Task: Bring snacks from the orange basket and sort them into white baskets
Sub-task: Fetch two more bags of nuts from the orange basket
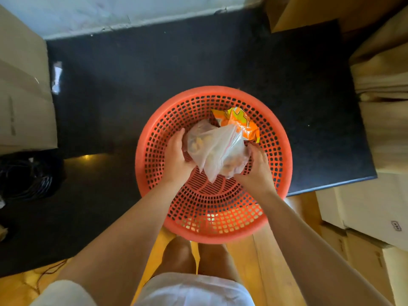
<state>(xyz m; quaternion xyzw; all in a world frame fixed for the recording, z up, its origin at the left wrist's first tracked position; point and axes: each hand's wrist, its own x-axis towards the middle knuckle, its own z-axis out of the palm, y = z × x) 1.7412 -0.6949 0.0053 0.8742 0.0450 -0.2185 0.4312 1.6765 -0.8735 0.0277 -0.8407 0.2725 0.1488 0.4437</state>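
Two bare forearms are reaching down from the bottom of the view into the orange basket (154, 138), which is sitting on a dark mat (110, 96) on the floor. The left hand (176, 154) is cupping one side of a clear plastic snack bag (217, 149), and the right hand (257, 164) is closing on its other side, so both are grasping the same bag inside the basket. An orange and yellow snack packet (241, 123) is lying just behind it, touching it. The rest of the basket is looking bare, so little seems left to fetch. No white baskets are showing here, so I cannot tell how much is sorted; carrying and sorting these snacks is probably what remains. Cardboard boxes (375, 206) are standing nearby.
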